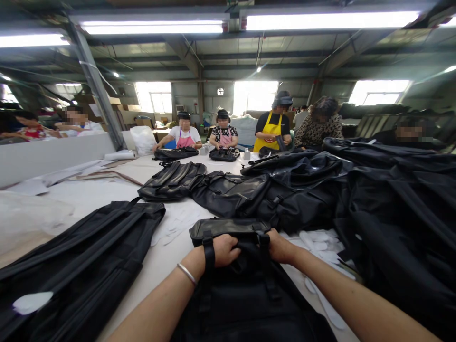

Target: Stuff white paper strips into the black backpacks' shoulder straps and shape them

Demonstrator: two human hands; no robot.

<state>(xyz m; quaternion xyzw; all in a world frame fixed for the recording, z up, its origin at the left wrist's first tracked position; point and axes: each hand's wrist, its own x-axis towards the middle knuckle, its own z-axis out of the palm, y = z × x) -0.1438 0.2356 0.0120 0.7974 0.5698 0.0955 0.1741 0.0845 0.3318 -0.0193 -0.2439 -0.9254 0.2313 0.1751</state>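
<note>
A black backpack (245,304) lies in front of me, its top end pointing away. My left hand (225,250) has its wrist passed under one of the pack's black straps (209,251), and its curled fingers press on the fabric just below the top flap (231,228). At the flap's right corner, my right hand (280,246) closes on the pack's edge beside the second strap (264,251). Its fingertips are hidden behind the fabric. Both straps run down the front of the pack, with buckles lower down.
Another black backpack (89,247) lies to the left with a white scrap (33,303) on it. More black bags (231,190) are heaped ahead and to the right. White gloves (320,244) lie by my right arm. Several people work across the table (96,190).
</note>
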